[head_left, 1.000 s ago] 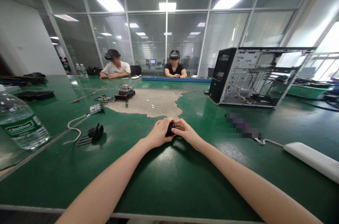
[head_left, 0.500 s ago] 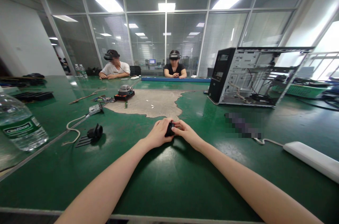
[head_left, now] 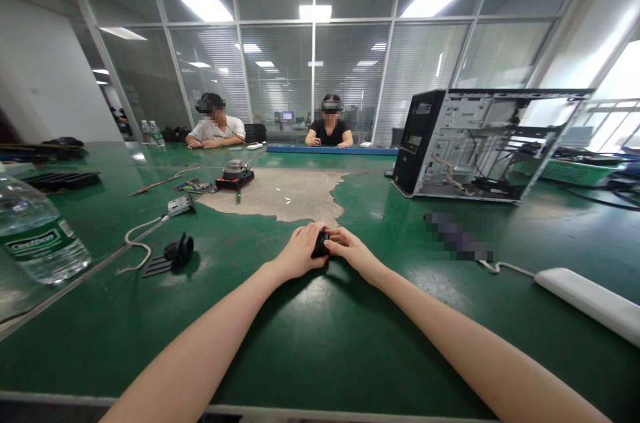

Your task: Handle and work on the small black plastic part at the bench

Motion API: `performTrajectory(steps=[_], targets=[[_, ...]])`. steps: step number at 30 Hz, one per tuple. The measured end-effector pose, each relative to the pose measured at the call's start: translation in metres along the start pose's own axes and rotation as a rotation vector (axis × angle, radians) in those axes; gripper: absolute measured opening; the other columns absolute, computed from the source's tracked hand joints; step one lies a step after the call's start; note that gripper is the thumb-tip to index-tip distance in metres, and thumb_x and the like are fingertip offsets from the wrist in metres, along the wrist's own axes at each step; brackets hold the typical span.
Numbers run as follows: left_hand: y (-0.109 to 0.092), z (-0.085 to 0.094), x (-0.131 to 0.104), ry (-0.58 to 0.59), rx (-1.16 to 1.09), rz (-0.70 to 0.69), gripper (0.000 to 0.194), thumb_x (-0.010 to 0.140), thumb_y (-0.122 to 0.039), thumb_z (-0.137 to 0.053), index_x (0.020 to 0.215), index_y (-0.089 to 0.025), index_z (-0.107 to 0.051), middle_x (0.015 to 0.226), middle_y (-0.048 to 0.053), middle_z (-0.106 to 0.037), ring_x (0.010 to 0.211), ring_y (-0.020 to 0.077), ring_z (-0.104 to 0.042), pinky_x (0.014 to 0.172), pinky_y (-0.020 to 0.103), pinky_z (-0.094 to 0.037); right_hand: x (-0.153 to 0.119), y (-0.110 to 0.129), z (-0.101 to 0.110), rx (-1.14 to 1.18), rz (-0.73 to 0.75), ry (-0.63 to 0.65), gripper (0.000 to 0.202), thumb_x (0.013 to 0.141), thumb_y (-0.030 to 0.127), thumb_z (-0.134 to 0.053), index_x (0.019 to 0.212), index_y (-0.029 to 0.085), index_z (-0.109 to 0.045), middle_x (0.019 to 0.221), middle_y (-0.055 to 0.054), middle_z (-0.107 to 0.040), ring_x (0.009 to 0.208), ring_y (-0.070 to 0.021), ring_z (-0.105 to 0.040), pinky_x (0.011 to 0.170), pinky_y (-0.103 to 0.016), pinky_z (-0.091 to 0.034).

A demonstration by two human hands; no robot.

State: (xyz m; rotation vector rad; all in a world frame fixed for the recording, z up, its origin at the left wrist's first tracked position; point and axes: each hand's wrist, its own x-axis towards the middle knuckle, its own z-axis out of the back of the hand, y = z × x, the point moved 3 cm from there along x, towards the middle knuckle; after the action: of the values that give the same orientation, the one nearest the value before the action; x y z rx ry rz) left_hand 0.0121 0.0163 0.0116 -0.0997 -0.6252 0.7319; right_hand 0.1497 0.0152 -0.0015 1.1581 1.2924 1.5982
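Note:
A small black part [head_left: 321, 244] is held between my two hands at the middle of the green table [head_left: 320, 350]. My left hand [head_left: 301, 251] wraps round its left side, with the thumb below it. From the right, my right hand [head_left: 350, 250] closes its fingers and thumb on the same part. Much of the part is hidden by my fingers, so its full shape cannot be made out. Left of my hands, a black round piece with a slotted bracket [head_left: 173, 253] lies on the table.
An open computer case [head_left: 480, 143] stands at the right, near a white power strip [head_left: 590, 300]. A water bottle [head_left: 43, 236] is at the left. A black-and-red device [head_left: 235, 174] sits on the bare patch. Two people sit across the table.
My hands and the black part have hardly moved. Across the table, the person in black has shifted both hands, which are now farther apart.

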Motion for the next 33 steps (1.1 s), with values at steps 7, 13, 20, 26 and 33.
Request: performTrajectory(steps=[7, 13, 20, 26, 33], targets=[[-0.001, 0.001, 0.0, -0.005, 0.008, -0.014, 0.061, 0.064, -0.023, -0.06, 0.117, -0.022, -0.028, 0.111, 0.006, -0.045, 0.107, 0.0228, -0.043, 0.092, 0.039, -0.031, -0.004, 0.009, -0.001, 0.042, 0.014, 0.032, 0.029, 0.067, 0.032, -0.063, 0.089, 0.022, -0.048, 0.087, 0.0, -0.059, 0.08, -0.014, -0.057, 0.075, -0.032, -0.044], [0.0, 0.0, 0.001, -0.001, 0.014, -0.011, 0.062, 0.064, -0.023, -0.06, 0.117, -0.022, -0.028, 0.111, 0.007, -0.045, 0.107, 0.0231, -0.042, 0.092, 0.04, -0.031, -0.001, 0.001, -0.002, 0.042, 0.006, 0.0, 0.032, 0.068, 0.036, -0.061, 0.094, 0.022, -0.049, 0.085, -0.001, -0.059, 0.078, -0.014, -0.057, 0.074, -0.032, -0.045], [-0.002, 0.002, 0.0, -0.003, -0.003, -0.003, 0.06, 0.064, -0.022, -0.059, 0.116, -0.023, -0.029, 0.11, 0.006, -0.046, 0.107, 0.0231, -0.043, 0.092, 0.04, -0.031, -0.003, 0.006, 0.0, 0.038, 0.01, 0.059, 0.035, 0.063, 0.031, -0.067, 0.092, 0.022, -0.049, 0.089, -0.001, -0.06, 0.086, -0.016, -0.057, 0.079, -0.034, -0.044], [-0.002, 0.002, 0.0, 0.0, 0.01, -0.009, 0.062, 0.064, -0.023, -0.06, 0.117, -0.022, -0.028, 0.111, 0.007, -0.046, 0.106, 0.0228, -0.043, 0.092, 0.04, -0.031, -0.003, 0.007, -0.002, 0.09, 0.002, 0.028, 0.03, 0.067, 0.034, -0.063, 0.09, 0.021, -0.049, 0.084, -0.001, -0.061, 0.077, -0.0145, -0.058, 0.074, -0.033, -0.045], [-0.001, 0.0, 0.0, -0.005, 0.02, -0.005, 0.062, 0.063, -0.022, -0.06, 0.117, -0.022, -0.028, 0.111, 0.007, -0.045, 0.107, 0.0228, -0.043, 0.093, 0.039, -0.03, 0.002, 0.0, 0.001, 0.044, -0.021, 0.001, 0.033, 0.065, 0.035, -0.064, 0.091, 0.019, -0.051, 0.089, -0.004, -0.06, 0.082, -0.0158, -0.057, 0.078, -0.035, -0.043]])
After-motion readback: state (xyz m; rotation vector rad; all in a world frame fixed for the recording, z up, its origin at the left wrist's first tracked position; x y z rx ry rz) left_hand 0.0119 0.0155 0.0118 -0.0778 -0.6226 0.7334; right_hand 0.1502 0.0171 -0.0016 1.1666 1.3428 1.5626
